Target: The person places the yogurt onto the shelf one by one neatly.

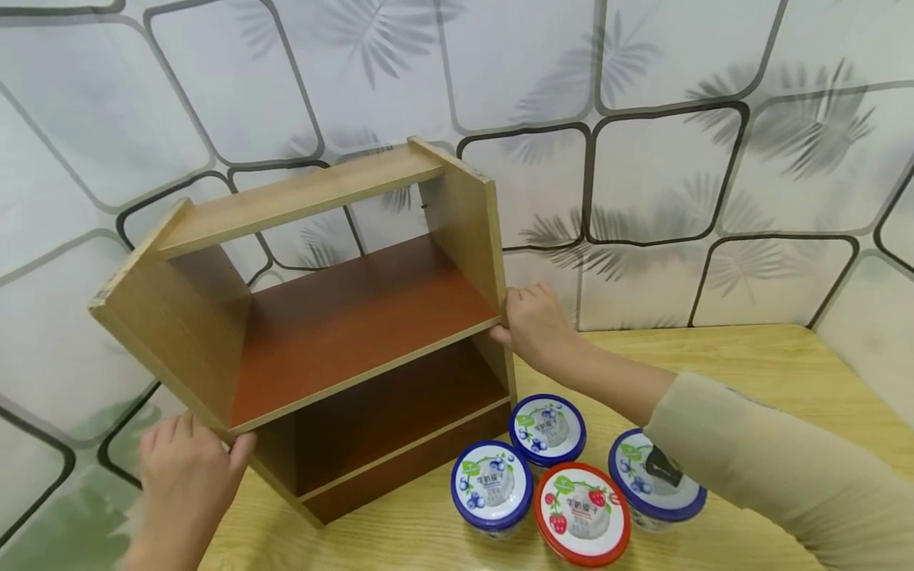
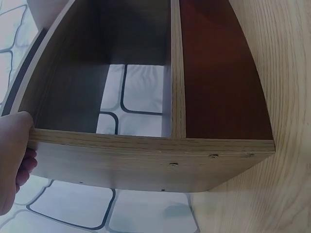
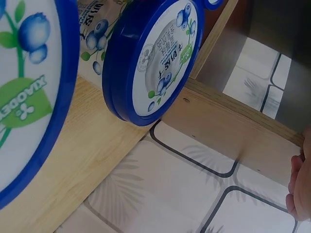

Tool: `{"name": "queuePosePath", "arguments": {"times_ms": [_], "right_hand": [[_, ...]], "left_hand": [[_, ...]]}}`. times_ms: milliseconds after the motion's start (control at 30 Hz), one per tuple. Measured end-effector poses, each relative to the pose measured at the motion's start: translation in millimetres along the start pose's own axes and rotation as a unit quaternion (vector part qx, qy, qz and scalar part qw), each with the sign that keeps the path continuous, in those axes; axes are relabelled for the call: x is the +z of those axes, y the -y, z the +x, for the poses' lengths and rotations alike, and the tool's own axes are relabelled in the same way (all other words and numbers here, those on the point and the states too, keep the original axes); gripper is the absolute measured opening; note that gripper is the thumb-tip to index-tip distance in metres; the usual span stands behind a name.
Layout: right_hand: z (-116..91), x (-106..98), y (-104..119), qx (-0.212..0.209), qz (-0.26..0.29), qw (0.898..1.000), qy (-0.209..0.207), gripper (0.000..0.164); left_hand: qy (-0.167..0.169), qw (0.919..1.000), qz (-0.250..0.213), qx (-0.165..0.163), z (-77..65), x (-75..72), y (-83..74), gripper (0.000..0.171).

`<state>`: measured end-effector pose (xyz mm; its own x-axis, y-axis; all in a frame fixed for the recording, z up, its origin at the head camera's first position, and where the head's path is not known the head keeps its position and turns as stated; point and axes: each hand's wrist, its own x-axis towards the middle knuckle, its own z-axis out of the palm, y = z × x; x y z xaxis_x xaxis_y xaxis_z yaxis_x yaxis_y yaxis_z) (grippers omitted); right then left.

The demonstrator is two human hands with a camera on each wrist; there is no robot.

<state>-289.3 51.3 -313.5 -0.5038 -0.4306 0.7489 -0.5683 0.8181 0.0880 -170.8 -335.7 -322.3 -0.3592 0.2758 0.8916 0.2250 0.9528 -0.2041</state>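
Observation:
A small wooden shelf unit (image 1: pixel 364 325) with pale wood sides and red-brown boards stands on the table, turned at an angle to the wall. My left hand (image 1: pixel 189 468) grips the front edge of its left side panel, near the middle board. In the left wrist view, the left hand (image 2: pixel 12 158) has its thumb on the panel's edge and its fingers curled beneath. On the opposite side my right hand (image 1: pixel 535 325) holds the right panel at about the same height. Only part of the right hand (image 3: pixel 300 179) shows in the right wrist view.
Right of the shelf unit, several lidded tubs stand close together: a red-lidded strawberry one (image 1: pixel 581 515) and blue-lidded blueberry ones, such as the nearest to the unit (image 1: pixel 493 485). My right forearm reaches over them. The light wood table (image 1: pixel 714 357) meets a patterned wall covering (image 1: pixel 664 174).

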Motion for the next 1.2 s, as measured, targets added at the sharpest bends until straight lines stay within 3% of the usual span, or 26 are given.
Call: {"name": "queuePosePath", "arguments": {"times_ms": [233,567,1033,1200], "right_hand": [[-6.9,-7.3,-4.3,0.001,-0.004,1.0,-0.008,0.042],[-17.6,-21.9,-14.8,-0.005,-0.007,1.0,0.02,0.044],[-24.6,-29.4,-20.9,-0.017,-0.004,1.0,-0.002,0.041],[-28.2,-30.9,-21.2,-0.013,-0.002,1.0,-0.008,0.038]], "left_hand": [[-0.004,1.0,-0.004,0.0,2.5,7.3,-4.0,0.051],[-0.003,0.9999,-0.015,0.006,9.6,8.4,-14.3,0.039],[0.027,0.9992,-0.028,0.006,12.6,13.2,-17.7,0.035],[0.023,0.9989,-0.041,-0.002,13.0,16.7,-17.4,0.037]]}}
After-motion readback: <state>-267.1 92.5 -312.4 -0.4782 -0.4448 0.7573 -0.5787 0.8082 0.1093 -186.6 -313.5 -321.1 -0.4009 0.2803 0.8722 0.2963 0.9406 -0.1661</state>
